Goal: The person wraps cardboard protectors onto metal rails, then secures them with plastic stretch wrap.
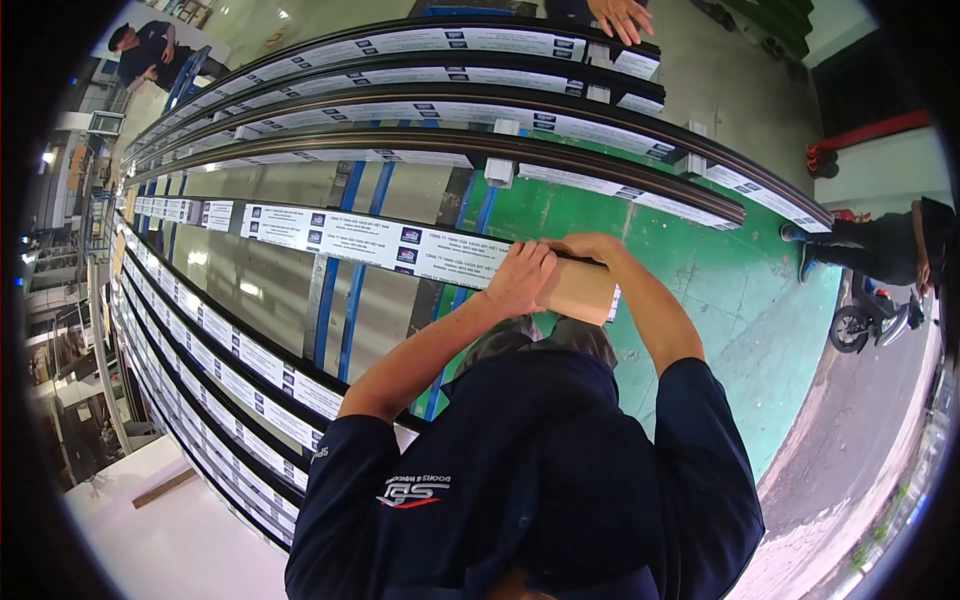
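Note:
A long dark metal profile point(365, 234), its side covered in printed white film, runs from the far left to just in front of me. Around its near end lies a piece of brown cardboard point(580, 290). My left hand point(518, 280) is closed on the cardboard's left side, fingers bent over the profile's upper edge. On the top edge at the right, my right hand point(588, 246) has its fingers curled over the cardboard, close to the left fingertips. The underside of both grips is hidden.
Several similar profiles point(610, 170) lie beyond, and more film-covered ones point(255, 345) lie at my left. White spacer blocks point(500, 160) sit on some. Blue rack bars point(355, 285) support them. A co-worker's hand point(620, 18) rests at the far profile's end. A motorbike point(872, 318) stands at right.

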`<state>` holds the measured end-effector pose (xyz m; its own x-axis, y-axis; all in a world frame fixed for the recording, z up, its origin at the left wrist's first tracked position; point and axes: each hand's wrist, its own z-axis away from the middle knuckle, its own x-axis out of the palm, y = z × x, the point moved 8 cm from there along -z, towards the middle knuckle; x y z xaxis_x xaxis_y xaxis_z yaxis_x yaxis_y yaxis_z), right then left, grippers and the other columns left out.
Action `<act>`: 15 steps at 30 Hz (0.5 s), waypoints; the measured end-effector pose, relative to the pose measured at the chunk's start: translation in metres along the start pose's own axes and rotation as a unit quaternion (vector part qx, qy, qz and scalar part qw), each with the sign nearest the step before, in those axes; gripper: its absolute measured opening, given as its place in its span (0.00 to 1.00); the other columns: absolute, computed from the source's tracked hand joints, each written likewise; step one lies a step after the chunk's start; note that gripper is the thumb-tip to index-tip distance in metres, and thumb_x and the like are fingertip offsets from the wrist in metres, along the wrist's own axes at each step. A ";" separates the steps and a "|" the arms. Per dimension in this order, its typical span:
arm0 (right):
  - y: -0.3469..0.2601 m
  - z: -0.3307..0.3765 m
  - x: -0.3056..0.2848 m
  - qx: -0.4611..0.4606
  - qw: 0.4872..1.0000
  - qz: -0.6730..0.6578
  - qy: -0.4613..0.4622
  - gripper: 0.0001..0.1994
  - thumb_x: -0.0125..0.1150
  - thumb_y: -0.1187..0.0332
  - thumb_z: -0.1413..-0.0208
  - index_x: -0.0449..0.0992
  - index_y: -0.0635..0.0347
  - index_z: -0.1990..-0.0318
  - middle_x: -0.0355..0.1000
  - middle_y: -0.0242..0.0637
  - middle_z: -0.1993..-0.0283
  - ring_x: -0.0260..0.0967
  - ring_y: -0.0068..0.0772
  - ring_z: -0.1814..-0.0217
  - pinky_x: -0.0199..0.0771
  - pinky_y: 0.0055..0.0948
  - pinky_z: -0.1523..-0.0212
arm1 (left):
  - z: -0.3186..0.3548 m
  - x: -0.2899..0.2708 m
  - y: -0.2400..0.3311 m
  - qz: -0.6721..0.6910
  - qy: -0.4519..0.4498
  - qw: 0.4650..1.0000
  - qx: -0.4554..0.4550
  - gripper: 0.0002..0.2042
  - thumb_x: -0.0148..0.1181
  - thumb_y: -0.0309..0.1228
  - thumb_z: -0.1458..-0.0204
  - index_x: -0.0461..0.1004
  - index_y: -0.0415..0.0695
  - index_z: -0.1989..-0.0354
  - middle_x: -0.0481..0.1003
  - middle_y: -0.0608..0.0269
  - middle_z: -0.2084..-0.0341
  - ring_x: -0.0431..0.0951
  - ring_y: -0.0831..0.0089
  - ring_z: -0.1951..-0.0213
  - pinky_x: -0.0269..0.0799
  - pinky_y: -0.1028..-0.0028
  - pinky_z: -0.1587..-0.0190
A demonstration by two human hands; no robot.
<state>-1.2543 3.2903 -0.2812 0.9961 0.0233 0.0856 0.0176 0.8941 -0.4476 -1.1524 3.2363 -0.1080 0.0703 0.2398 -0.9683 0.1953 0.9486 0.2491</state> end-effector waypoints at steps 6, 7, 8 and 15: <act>-0.034 0.109 0.002 -0.235 0.897 0.239 0.288 0.35 0.60 0.41 0.45 0.70 0.59 0.38 0.69 0.45 0.39 0.66 0.45 0.37 0.64 0.37 0.36 | 0.001 0.004 -0.004 0.006 -0.021 1.000 -0.019 0.45 0.78 0.51 0.74 0.65 0.37 0.48 0.66 0.53 0.55 0.66 0.56 0.50 0.62 0.59 0.43; -0.036 0.133 0.017 -0.312 0.875 0.236 0.286 0.38 0.66 0.44 0.50 0.69 0.61 0.37 0.68 0.46 0.38 0.64 0.47 0.35 0.63 0.41 0.35 | 0.001 0.003 -0.003 0.015 -0.014 1.000 -0.015 0.44 0.78 0.51 0.74 0.65 0.37 0.49 0.66 0.53 0.56 0.66 0.56 0.51 0.63 0.60 0.44; -0.035 0.151 0.037 -0.308 0.876 0.235 0.289 0.38 0.66 0.44 0.50 0.69 0.61 0.37 0.68 0.46 0.38 0.64 0.47 0.35 0.63 0.41 0.35 | 0.001 0.003 -0.004 0.024 -0.008 1.000 -0.011 0.44 0.78 0.50 0.73 0.66 0.36 0.49 0.66 0.53 0.56 0.67 0.56 0.51 0.63 0.60 0.45; -0.028 0.172 0.073 -0.225 0.724 0.381 0.530 0.54 0.77 0.43 0.71 0.61 0.65 0.36 0.62 0.46 0.38 0.57 0.48 0.35 0.52 0.49 0.33 | -0.003 -0.006 -0.004 0.044 0.008 0.999 -0.003 0.44 0.80 0.48 0.74 0.66 0.35 0.50 0.67 0.52 0.57 0.67 0.56 0.52 0.64 0.60 0.46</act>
<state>-1.1965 3.3441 -0.1097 0.2356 -0.1365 -0.9622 -0.7827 0.5602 -0.2712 -1.1565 3.2312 -0.1033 0.0718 0.3255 -0.9428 0.1825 0.9250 0.3332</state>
